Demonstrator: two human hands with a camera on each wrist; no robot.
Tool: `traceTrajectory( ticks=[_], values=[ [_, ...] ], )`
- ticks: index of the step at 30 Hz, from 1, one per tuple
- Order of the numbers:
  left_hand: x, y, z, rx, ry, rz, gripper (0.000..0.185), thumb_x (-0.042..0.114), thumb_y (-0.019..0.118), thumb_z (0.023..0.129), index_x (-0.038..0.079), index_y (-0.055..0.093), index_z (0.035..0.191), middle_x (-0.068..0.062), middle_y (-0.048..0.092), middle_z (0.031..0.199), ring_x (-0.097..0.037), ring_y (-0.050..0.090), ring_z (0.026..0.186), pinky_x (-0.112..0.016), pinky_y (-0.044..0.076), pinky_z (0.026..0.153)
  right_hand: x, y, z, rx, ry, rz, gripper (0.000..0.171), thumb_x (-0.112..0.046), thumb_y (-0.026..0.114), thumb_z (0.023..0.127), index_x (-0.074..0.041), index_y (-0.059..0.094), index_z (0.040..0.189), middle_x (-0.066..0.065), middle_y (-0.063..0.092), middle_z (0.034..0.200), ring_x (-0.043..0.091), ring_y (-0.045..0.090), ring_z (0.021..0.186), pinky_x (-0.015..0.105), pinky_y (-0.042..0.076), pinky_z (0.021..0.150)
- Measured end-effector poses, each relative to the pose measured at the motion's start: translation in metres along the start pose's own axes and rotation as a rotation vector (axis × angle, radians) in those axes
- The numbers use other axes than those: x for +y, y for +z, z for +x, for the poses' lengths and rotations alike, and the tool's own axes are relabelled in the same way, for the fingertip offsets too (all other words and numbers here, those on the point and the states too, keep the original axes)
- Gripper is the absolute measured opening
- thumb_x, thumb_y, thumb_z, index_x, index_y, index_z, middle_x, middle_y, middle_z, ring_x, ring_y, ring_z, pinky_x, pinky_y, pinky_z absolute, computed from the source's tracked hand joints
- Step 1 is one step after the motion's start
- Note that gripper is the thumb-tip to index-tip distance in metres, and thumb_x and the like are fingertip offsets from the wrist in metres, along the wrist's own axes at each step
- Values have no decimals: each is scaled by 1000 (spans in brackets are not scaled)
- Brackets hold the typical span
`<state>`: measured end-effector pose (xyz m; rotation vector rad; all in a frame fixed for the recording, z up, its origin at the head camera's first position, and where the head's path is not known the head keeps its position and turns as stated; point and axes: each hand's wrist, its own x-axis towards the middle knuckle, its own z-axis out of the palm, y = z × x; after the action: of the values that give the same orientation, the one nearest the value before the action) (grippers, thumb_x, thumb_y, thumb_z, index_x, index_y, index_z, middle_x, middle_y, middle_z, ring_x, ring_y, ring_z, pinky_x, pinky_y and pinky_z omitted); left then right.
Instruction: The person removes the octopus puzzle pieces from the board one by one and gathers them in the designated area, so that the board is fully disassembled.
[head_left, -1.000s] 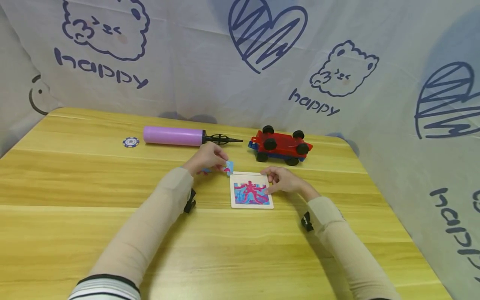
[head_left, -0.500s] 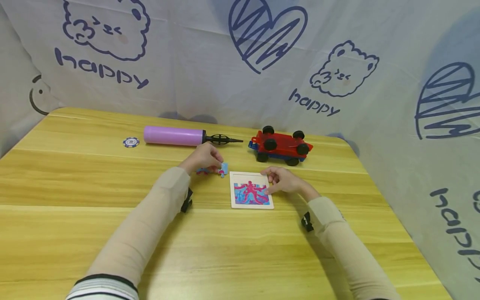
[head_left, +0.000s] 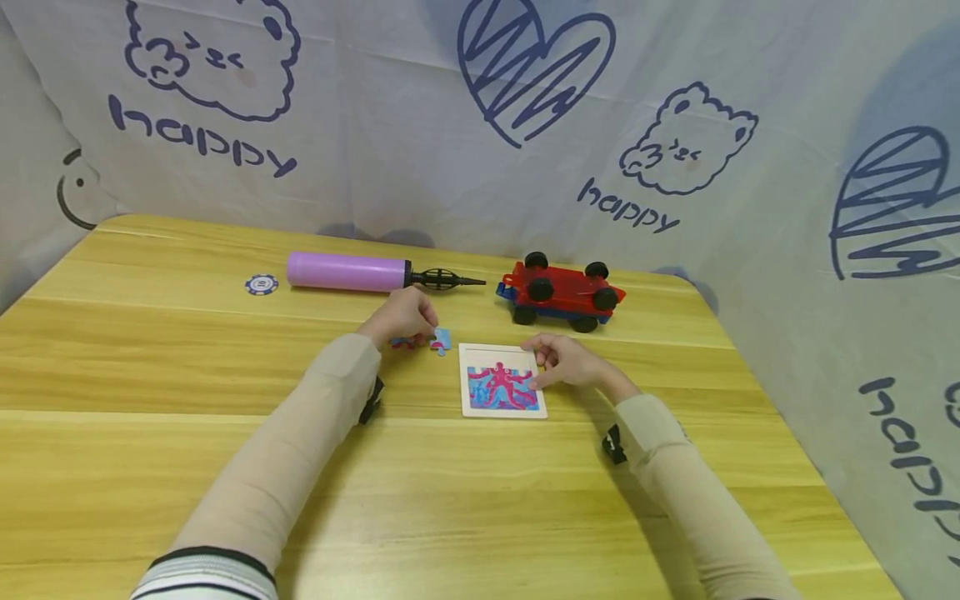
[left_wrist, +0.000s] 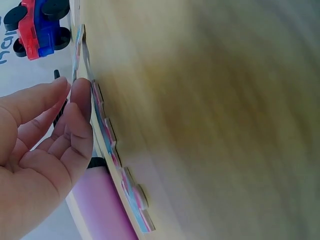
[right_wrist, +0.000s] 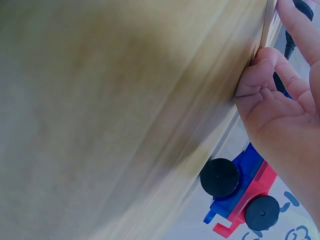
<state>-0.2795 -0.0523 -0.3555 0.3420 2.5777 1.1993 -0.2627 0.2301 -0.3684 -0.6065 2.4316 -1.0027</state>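
In the head view a square wooden puzzle tray (head_left: pixel 467 407) lies on the table, its lower part filled with a pink octopus picture on blue. My right hand (head_left: pixel 566 360) holds the tray by its right side and upper right corner. Left of the tray, a loose blue and pink puzzle piece (head_left: pixel 441 342) lies at the fingertips of my left hand (head_left: pixel 403 315). The left wrist view shows this hand's fingers loosely bent above the table with nothing seen between them. Another puzzle piece (left_wrist: pixel 134 199) lies flat nearby, partly beneath the left hand in the head view.
A purple hand pump (head_left: pixel 347 272) with a black nozzle lies behind the left hand. To its left is a blue and white poker chip (head_left: pixel 262 285). A red and blue toy car (head_left: pixel 566 292) rests wheels-up behind the tray. A printed cloth (head_left: pixel 420 125) hangs behind the table.
My left hand has moved left, away from the tray, with the puzzle piece, which went from upright in the fingers to flat on the table. The right hand and tray have stayed put.
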Motion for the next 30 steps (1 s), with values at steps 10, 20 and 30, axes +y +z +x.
traceTrajectory(
  ticks=[10,20,30],
  values=[
    [2,-1,0,5,-14,34,8,0,60,82,-4,63,87,-14,63,70,-17,57,56,-26,46,53,-1,0,0,4,7,-1,54,-3,71,73,9,46,120,9,44,81,17,37,68,21,32,57],
    [8,7,0,-22,37,67,8,2,59,81,-1,64,87,-11,62,68,-14,51,52,-24,41,46,-3,1,-2,7,-15,-15,50,-2,71,74,8,49,117,11,44,84,18,37,70,22,32,59],
    [14,15,0,-38,66,59,5,1,62,80,-2,64,84,-12,64,72,-18,58,58,-20,41,47,-3,2,-1,2,-54,1,46,1,70,73,4,54,115,13,53,92,17,39,66,21,34,57]
  ],
)
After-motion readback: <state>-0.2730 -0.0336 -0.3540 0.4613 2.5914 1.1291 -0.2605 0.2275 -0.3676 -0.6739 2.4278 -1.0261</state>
